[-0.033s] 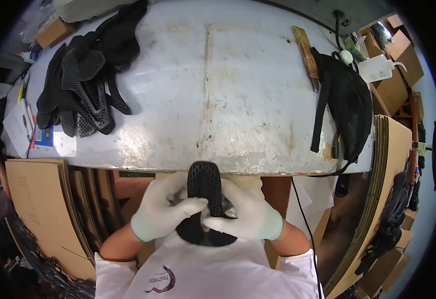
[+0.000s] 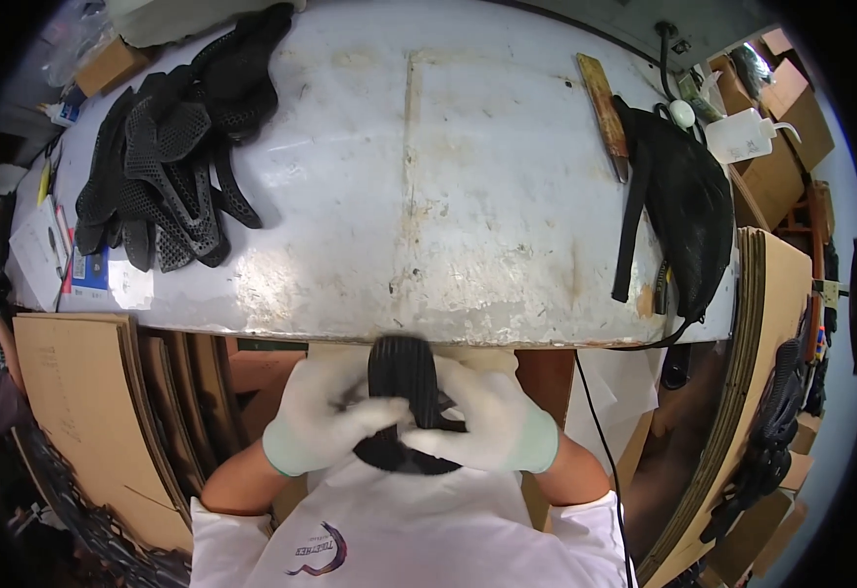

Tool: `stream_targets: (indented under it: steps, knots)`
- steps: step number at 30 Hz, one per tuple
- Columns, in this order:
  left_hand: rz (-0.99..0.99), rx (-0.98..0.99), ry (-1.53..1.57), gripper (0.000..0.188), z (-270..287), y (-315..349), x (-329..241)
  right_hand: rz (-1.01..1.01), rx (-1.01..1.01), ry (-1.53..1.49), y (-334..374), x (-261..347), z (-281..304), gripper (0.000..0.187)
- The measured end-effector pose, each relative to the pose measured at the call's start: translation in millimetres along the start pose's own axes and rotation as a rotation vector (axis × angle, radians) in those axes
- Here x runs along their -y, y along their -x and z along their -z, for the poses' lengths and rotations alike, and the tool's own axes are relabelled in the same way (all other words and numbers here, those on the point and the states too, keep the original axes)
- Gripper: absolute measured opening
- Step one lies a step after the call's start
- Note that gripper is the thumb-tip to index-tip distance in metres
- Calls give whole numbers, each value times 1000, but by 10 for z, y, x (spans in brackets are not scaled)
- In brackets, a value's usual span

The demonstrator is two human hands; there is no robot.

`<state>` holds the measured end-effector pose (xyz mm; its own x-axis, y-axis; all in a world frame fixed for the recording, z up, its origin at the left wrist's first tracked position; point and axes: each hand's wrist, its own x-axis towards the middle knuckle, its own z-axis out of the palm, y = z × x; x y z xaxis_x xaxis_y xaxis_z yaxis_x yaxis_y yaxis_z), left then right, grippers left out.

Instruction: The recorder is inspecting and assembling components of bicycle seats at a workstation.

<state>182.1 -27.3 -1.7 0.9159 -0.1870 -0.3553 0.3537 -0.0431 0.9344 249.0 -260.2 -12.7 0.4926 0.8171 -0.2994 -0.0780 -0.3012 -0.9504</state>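
Observation:
A black piece with a rounded upper end [image 2: 402, 377] stands upright between my gloved hands, just off the table's near edge. Its surface is smeared by motion, and its lower part spreads out wide and dark below my thumbs. My left hand [image 2: 330, 410] closes on its left side, thumb across the front. On the other side my right hand [image 2: 487, 416] grips it, the thumb low near the middle. Both hands wear white gloves with pale green cuffs, and most of the fingers are hidden behind the piece.
Black mesh pieces [image 2: 178, 147] lie heaped on the table's left [image 2: 350, 225]. At the right are a wooden-handled tool [image 2: 602, 106], a black pouch [image 2: 683, 201] and a white squeeze bottle [image 2: 739, 135]. Cardboard sheets [image 2: 85, 402] stand either side; a black cable [image 2: 595, 421] hangs nearby.
The top of the black piece has dropped slightly toward me, and its honeycomb face is now streaked. Both hands keep their hold and blur a little more.

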Motion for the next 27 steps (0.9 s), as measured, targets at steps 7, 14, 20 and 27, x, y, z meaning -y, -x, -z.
stream_targets:
  steps: [7,14,20,27]
  knots:
    - [-767,143,-520,31,58,-1,320,634,-339,345,35,146,26,47]
    - [-853,241,-468,29,56,28,430,743,-297,465,-55,144,-69,45]
    - [-893,194,-485,34,20,-53,365,757,-341,431,-57,84,-147,56]
    - [-1021,-20,-377,44,-68,-127,515,734,-286,334,-49,42,-191,47]
